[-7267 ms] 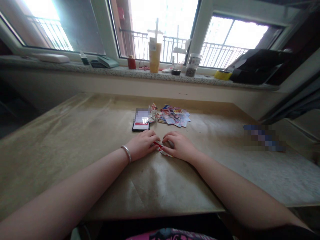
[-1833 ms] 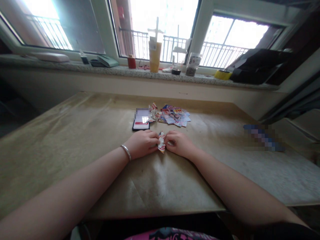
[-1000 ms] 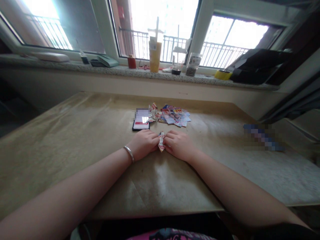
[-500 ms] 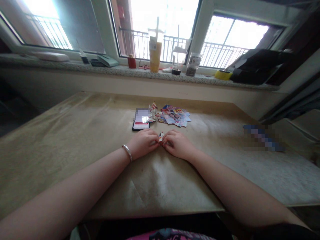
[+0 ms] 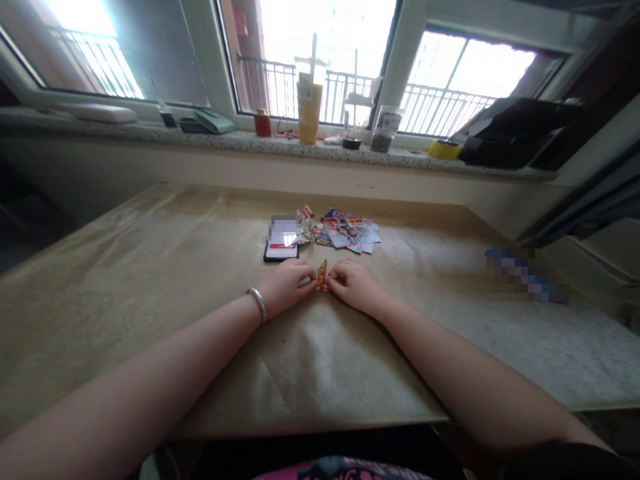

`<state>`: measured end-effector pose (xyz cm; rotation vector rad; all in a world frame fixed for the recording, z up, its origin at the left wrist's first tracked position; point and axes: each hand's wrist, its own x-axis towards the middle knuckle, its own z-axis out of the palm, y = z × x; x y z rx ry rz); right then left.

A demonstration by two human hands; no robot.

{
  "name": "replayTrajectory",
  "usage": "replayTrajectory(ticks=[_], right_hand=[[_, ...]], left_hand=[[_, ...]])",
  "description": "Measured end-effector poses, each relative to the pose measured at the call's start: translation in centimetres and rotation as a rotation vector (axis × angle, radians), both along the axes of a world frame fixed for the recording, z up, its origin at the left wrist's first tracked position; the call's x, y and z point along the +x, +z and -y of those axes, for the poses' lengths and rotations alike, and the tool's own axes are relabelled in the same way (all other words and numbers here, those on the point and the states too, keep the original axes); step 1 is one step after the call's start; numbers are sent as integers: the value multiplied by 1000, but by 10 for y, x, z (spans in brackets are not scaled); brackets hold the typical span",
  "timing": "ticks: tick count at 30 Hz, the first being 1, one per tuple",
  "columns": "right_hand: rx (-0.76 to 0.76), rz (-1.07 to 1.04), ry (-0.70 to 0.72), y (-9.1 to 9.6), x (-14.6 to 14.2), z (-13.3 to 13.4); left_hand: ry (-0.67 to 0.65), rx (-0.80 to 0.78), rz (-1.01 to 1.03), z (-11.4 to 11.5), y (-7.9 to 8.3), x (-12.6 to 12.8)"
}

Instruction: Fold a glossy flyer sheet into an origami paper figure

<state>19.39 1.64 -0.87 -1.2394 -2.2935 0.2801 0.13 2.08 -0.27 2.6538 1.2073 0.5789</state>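
Between my fingertips, just above the table, is a small folded piece of printed paper point(image 5: 323, 275), red, yellow and white. My left hand point(image 5: 287, 283), with a silver bangle on the wrist, pinches its left side. From the right, the fingers of my right hand point(image 5: 356, 285) are closed on its other edge. Beyond the left hand lies a phone point(image 5: 281, 248) with a lit screen. Beside the phone sit several crumpled or folded paper pieces point(image 5: 309, 230), and right of them is a fanned pile of printed sheets point(image 5: 353, 233).
A tan cover lies over the table point(image 5: 200, 267). At the right is a blurred blue flat item point(image 5: 525, 273). The windowsill point(image 5: 280, 141) behind holds a tall cup of yellow drink point(image 5: 310, 110), a clear cup point(image 5: 386, 130), a yellow roll point(image 5: 446, 149) and a black bag point(image 5: 515, 137).
The folded paper has turned and opened slightly, now showing a taller yellow and red face. My fingertips have moved a little apart around it.
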Motion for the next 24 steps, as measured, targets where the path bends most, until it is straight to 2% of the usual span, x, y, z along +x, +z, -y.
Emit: replayTrajectory(ticks=[7, 18, 22, 24], right_hand=[[8, 5, -37, -3, -2, -1], [-60, -78, -36, -6, -2, -3], [-83, -82, -50, -6, -1, -3], [-90, -82, -54, -6, -1, -4]], left_hand=[[59, 23, -66, 0, 2, 4], [49, 21, -65, 2, 2, 5], [125, -9, -75, 2, 1, 3], [123, -11, -48, 1, 0, 0]])
